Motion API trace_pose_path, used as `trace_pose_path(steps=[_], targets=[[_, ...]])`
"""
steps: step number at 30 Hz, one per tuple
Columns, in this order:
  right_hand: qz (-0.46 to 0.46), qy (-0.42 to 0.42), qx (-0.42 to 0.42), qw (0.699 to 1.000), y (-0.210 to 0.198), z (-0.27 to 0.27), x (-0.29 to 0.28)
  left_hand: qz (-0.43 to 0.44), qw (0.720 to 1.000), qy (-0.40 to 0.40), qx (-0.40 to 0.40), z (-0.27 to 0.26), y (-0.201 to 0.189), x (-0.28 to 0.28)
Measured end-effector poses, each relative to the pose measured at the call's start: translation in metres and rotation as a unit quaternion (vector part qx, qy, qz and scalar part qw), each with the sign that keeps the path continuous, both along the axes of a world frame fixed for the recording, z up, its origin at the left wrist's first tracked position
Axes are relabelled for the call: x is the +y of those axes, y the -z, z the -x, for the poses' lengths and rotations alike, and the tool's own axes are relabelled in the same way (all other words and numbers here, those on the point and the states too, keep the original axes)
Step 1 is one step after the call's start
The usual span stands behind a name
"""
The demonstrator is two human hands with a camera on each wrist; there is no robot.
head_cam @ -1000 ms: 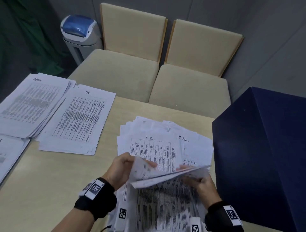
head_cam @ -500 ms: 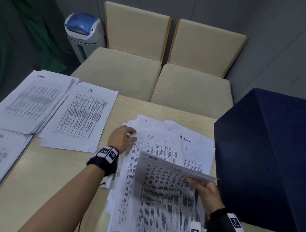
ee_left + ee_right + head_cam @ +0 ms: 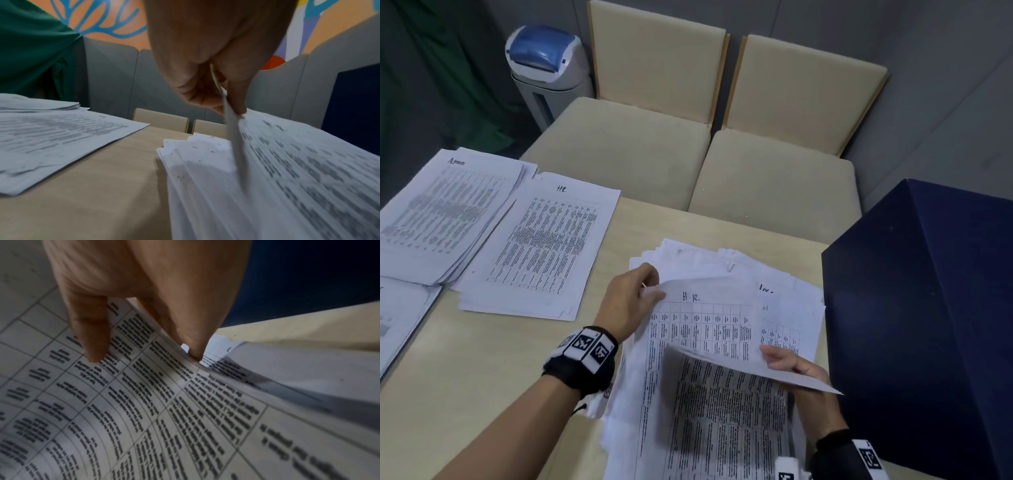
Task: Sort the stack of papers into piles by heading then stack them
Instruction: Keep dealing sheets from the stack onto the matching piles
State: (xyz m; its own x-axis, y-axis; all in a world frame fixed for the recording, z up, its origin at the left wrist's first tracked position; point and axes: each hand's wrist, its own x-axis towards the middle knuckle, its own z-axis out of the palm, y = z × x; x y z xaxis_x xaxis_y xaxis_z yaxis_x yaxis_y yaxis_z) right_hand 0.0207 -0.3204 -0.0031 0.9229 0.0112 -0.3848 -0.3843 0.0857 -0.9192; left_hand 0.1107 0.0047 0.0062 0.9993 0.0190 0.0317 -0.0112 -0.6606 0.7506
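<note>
Pinching the top left corner of a sheet headed "H.R." (image 3: 709,329), the left hand (image 3: 628,303) sits just left of centre in the head view, thumb and fingers closed on the paper's edge; the left wrist view shows the same sheet (image 3: 234,146) edge-on between thumb and fingertips. The right hand (image 3: 796,371), at the lower right of the head view, holds the sheet's near right edge, with the thumb on top and the fingers curled underneath, so the near part of the page is lifted off the unsorted stack (image 3: 698,428) below it. In the right wrist view the thumb (image 3: 90,331) lies on a printed grid of small text too blurred to read.

The unsorted stack lies fanned and untidy at the lower centre of the table (image 3: 482,394); one sheet poking out to the right shows handwritten letters, only partly visible.

At the left of the head view lie sorted piles: one headed "HR" (image 3: 541,246), and at the upper left a thicker pile (image 3: 445,212) whose heading seems to read "Admin". A third pile (image 3: 400,322) is cut off by the left edge.

A dark blue box (image 3: 928,308) fills the right side, two beige chairs (image 3: 688,154) stand beyond the table, and a white bin with a blue lid (image 3: 544,65) is at the upper left.
</note>
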Motion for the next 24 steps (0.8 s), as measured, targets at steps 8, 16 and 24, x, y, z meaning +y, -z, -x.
trace_pose_path(steps=[8,16,24], targets=[[-0.019,-0.015,-0.014,1.000,-0.003,-0.012,0.001,-0.127,0.986,0.026,-0.106,0.009,-0.016,0.005],[0.012,-0.026,-0.060,0.998,-0.005,-0.020,0.001,0.150,0.972,0.172,0.063,0.036,-0.070,-0.015],[0.030,-0.017,-0.052,0.998,-0.009,-0.010,0.000,0.176,0.974,-0.093,0.112,0.025,-0.023,0.004]])
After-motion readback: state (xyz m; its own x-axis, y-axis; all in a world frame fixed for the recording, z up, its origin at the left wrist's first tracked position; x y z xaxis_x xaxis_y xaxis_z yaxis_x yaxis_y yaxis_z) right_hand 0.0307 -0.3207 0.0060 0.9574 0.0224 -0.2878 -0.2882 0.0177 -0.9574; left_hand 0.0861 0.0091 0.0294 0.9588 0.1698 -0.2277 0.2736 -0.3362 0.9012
